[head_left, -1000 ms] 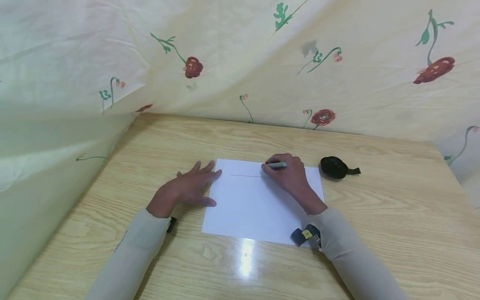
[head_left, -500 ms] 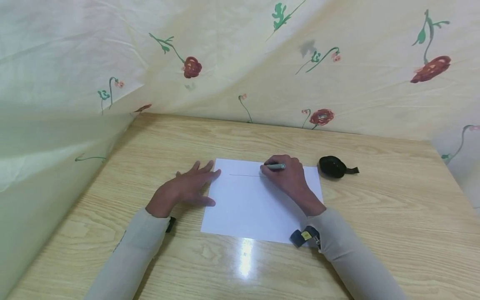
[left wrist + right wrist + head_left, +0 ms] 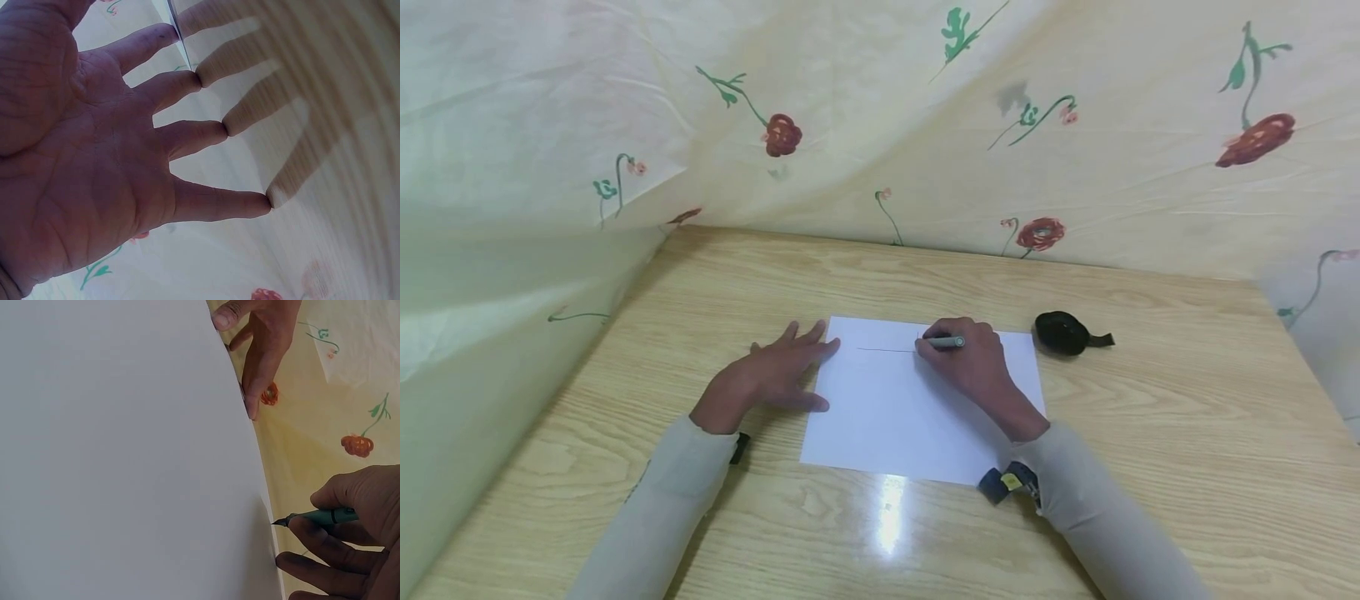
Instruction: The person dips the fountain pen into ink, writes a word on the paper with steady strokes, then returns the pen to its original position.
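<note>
"Where is the pen (image 3: pixel 946 342), and which way does it point?"

"In the right hand (image 3: pixel 973 358), at the upper part of the white sheet (image 3: pixel 880 408); its long axis runs nearly level, side to side, in the head view; the writing end points left, the blunt end right; the right wrist view shows the dark nib (image 3: pixel 279 522) aimed left too."

"And the grip?"

"Right thumb and fingers pinch the barrel; the left hand (image 3: pixel 771 373) has its fingers straight and spread, fingertips down at the sheet's left edge on the wooden table (image 3: pixel 1187 417)."

"Anything near?"

"A thin line (image 3: pixel 886 350) and a short upright stroke (image 3: pixel 917 335) left of the pen; a small black pan (image 3: pixel 1063 333) just beside the sheet's upper right corner, handle pointing right."
</note>
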A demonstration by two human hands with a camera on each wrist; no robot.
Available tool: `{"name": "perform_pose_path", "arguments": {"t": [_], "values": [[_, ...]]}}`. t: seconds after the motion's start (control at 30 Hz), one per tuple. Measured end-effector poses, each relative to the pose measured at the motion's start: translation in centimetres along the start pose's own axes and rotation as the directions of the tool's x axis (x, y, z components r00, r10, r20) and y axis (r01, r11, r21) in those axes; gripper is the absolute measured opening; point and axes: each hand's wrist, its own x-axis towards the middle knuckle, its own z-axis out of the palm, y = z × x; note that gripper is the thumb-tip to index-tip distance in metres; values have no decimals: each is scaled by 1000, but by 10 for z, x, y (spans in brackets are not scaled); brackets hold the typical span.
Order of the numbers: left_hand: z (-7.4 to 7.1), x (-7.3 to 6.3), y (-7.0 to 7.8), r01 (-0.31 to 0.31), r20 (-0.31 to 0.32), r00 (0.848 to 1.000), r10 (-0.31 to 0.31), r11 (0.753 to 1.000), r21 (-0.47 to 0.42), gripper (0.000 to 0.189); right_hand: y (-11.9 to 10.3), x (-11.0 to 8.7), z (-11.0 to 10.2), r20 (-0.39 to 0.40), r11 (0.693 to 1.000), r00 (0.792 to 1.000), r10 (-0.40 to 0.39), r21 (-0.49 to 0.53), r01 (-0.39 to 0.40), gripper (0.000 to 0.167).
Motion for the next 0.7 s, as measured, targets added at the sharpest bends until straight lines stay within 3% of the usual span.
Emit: {"name": "perform_pose_path", "arguments": {"t": [0.7], "values": [[5,0,-2,-4,-12,1000,4,1000,9,92,-5,-16,9,-21,995,996,-91,-47,90,10]]}}
